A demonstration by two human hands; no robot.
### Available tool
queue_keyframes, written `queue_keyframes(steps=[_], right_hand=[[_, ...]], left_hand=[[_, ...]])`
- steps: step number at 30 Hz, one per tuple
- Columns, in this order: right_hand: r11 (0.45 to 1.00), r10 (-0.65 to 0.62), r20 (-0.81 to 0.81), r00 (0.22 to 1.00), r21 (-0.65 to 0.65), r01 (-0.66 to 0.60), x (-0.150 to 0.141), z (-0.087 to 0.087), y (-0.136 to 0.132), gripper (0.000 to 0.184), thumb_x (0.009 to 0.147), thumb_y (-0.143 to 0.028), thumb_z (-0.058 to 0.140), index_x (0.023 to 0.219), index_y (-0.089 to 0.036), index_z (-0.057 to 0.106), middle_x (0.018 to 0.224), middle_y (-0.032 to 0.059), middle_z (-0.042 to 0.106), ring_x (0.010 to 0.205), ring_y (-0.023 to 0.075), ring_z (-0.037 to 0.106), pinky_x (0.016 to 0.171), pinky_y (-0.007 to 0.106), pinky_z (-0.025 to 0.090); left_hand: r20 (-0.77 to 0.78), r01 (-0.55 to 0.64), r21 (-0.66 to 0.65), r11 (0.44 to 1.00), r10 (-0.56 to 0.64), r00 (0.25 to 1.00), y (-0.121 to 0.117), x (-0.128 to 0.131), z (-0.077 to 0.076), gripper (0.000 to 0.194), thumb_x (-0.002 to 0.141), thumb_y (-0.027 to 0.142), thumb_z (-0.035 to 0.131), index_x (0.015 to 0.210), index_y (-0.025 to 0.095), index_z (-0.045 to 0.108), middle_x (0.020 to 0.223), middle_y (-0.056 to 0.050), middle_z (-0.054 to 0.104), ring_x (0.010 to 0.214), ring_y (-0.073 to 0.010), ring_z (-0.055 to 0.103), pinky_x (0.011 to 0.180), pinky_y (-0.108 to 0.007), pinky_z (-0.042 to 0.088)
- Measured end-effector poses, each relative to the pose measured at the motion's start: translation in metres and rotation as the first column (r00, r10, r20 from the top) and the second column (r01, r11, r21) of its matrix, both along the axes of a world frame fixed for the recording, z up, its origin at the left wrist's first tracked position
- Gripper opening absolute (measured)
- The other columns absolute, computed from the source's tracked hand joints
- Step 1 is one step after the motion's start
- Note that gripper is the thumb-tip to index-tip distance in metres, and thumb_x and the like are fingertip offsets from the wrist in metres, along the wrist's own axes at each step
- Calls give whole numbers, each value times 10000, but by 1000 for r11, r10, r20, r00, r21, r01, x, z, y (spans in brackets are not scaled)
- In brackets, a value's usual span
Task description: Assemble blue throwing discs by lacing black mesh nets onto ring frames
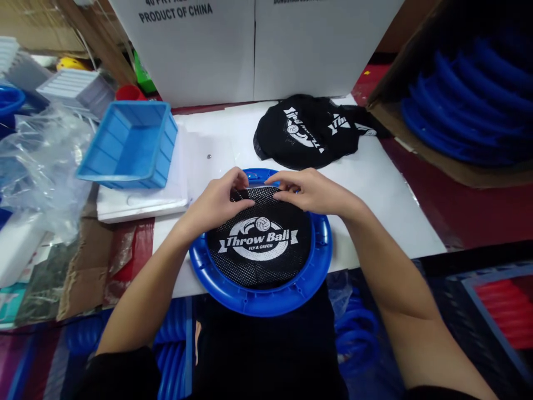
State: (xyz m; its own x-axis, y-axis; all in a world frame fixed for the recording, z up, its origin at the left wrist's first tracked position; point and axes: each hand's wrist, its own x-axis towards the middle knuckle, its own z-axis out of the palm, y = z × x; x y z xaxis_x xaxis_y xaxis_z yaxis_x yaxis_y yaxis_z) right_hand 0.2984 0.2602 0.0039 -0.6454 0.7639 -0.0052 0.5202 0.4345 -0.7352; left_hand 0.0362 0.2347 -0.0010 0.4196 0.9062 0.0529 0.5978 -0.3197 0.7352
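Observation:
A blue plastic ring [260, 297] lies on the white table top [375, 183] right in front of me. Across it is stretched a black mesh net [260, 250] printed "Throw Ball" in white. My left hand [219, 203] pinches the net's far edge at the ring's top left, fingers closed on the mesh. My right hand [310, 191] grips the same far edge just to the right, fingers curled over it. A pile of more black printed nets [308, 130] lies further back on the table.
A blue plastic bin [129, 144] sits at the left on white sheets. Crumpled clear plastic [41, 161] lies at far left. White cartons [254, 44] stand behind. A cardboard box of blue rings [462, 100] is at right; more blue rings [353, 339] lie below.

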Motion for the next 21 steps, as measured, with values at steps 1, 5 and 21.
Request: queue_keyframes(steps=[1, 5, 21], right_hand=[[1000, -18, 24, 1000, 17, 18, -3, 0, -2, 312, 978, -306, 627, 1259, -209, 721, 884, 23, 744, 760, 166, 646, 746, 299, 455], [992, -104, 91, 990, 77, 98, -11, -3, -8, 221, 1007, -293, 596, 1185, -221, 707, 866, 18, 741, 727, 164, 634, 724, 292, 436], [929, -194, 427, 884, 370, 25, -24, -9, -9, 338, 1073, -280, 406, 1115, -194, 731, 966, 97, 752, 833, 235, 646, 649, 340, 299]], left_hand=[[27, -19, 13, 1000, 18, 999, 1, 0, -1, 223, 886, 279, 735, 1013, 220, 560, 1011, -32, 730, 908, -175, 684, 827, -335, 563], [27, -32, 72, 997, 31, 999, 4, -1, -5, 46, 936, 226, 684, 926, 209, 641, 935, -19, 740, 843, -153, 675, 820, -325, 564], [-292, 53, 272, 961, 30, 956, 9, 1, -20, 322, 1048, 203, 480, 1200, 200, 764, 1217, -111, 744, 1050, -245, 706, 901, -396, 591]])
